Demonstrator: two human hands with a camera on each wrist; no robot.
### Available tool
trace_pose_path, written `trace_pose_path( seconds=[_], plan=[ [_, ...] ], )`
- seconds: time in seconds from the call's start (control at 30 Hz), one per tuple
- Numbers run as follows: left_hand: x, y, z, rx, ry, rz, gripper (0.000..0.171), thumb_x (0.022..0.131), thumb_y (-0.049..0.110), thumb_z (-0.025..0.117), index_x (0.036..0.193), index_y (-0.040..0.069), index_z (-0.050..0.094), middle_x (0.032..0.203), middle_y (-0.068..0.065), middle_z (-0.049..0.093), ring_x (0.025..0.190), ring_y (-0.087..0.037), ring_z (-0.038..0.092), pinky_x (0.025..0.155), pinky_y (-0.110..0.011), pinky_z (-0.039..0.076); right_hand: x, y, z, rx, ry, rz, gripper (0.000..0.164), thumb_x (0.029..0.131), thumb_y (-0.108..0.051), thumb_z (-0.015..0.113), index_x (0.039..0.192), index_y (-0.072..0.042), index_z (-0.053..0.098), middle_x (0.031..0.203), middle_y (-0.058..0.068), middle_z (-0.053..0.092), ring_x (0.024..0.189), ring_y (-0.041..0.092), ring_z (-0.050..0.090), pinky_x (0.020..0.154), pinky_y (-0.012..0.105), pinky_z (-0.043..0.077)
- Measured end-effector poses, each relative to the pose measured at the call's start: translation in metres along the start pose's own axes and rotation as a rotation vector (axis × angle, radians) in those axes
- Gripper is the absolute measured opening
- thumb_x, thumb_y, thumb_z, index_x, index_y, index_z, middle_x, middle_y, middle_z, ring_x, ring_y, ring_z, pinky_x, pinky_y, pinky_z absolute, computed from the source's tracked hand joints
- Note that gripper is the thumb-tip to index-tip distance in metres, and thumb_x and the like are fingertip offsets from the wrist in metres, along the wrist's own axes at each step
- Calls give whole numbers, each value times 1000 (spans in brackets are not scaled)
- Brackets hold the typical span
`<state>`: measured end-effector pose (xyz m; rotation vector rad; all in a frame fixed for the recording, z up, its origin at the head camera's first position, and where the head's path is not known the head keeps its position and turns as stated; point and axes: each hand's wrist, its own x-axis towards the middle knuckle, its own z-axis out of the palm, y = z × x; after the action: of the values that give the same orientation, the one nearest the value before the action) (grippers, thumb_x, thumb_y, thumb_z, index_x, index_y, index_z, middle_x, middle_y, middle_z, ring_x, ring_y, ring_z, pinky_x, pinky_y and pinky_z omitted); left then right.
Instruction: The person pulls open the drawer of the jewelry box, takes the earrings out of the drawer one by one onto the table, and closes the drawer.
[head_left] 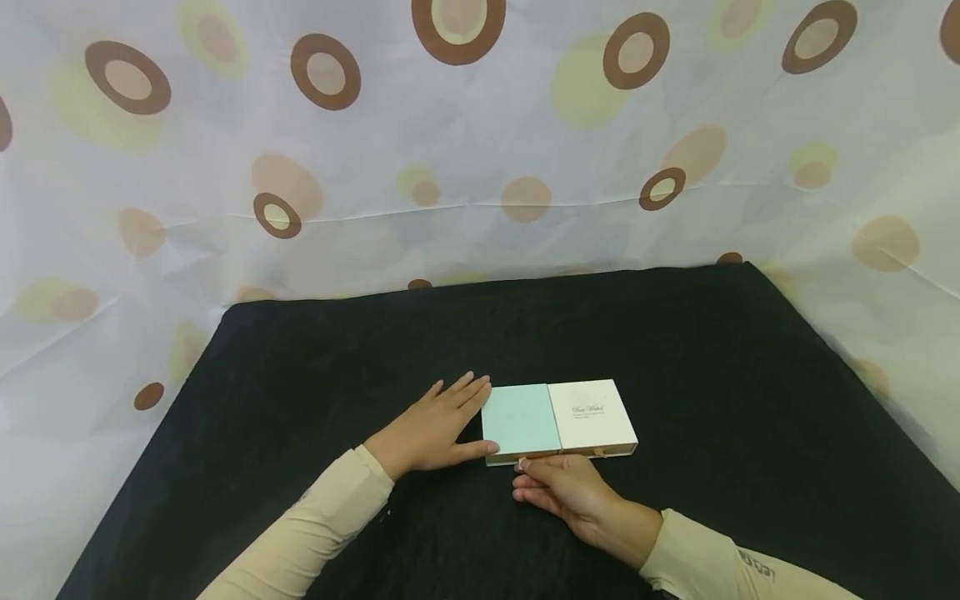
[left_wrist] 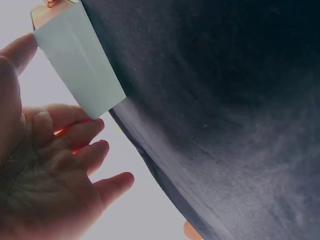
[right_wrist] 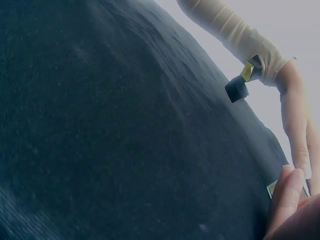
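A black, cloth-covered desk bears, right of its middle and well short of the far edge, a flat box, mint at left, white at right.

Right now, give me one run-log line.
left hand: touching mint-and-white box at mint end | right hand: at box's near edge, grip unclear | box: on black cloth

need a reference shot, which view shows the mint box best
The head view: the mint box shows almost its whole top there. Left wrist view shows mainly one side; right wrist view, only a sliver.
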<state>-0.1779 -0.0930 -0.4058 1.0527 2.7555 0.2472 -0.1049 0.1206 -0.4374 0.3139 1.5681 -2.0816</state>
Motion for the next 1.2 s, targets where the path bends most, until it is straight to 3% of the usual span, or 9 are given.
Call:
trace_pose_path(
  seconds=[0.47, 1.2],
  plan=[
    [2, 1, -2, 29, -10, -10, 85, 92, 65, 42, 154, 11, 21, 160, -1, 17, 148, -20, 11, 114, -56, 15, -2, -1, -1, -14, 13, 4, 31, 99, -8, 51, 115, 19, 51, 72, 2, 68, 67, 7, 68, 67, 17, 54],
    [2, 1, -1, 43, -17, -21, 86, 92, 67, 40, 155, 13, 18, 161, 0, 14, 148, -18, 8, 114, -57, 13, -25, 9, -2, -7, -3, 57, 28, 97, -5, 53, 114, 17, 56, 73, 3, 69, 67, 8, 69, 67, 17, 54]
  ],
)
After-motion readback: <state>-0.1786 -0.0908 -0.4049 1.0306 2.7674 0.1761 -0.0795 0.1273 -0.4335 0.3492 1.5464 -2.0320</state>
